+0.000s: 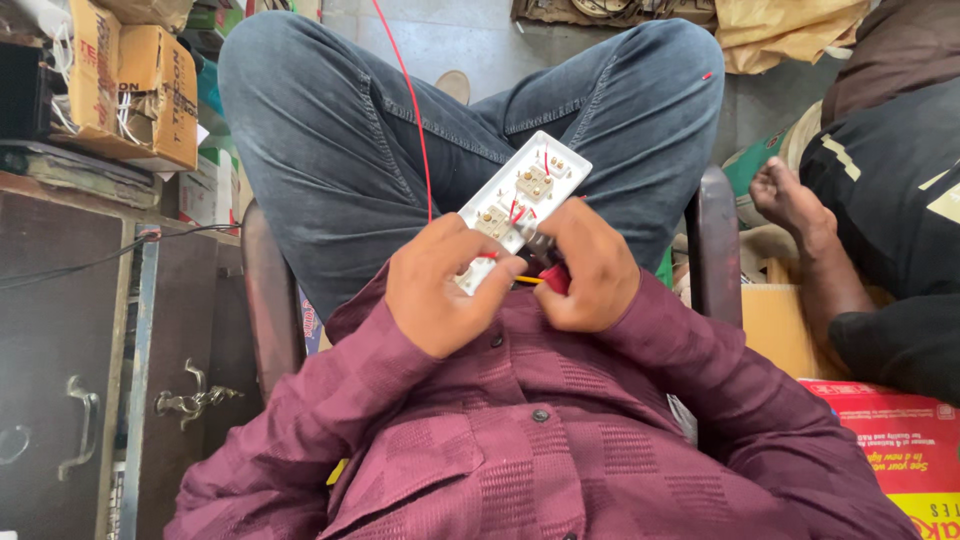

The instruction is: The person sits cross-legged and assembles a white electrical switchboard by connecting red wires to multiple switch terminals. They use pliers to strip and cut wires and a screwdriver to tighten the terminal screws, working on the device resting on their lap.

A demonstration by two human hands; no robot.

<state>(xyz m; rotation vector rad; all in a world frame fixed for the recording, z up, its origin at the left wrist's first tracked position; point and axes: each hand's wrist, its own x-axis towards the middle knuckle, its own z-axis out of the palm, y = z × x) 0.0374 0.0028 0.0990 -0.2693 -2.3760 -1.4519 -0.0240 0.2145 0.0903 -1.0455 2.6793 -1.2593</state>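
Both hands' grip (512, 268) around switch plate (525, 190)

Glossy white plastic switch plate (525, 190), brass terminals.

Switch plate (525, 195): over lap, between left hand (440, 290) and right hand (590, 270).
Wire (412, 110): ran up from plate.
Cabinet (70, 350): left; cardboard box (140, 90) on it.
Other person (880, 220): right.
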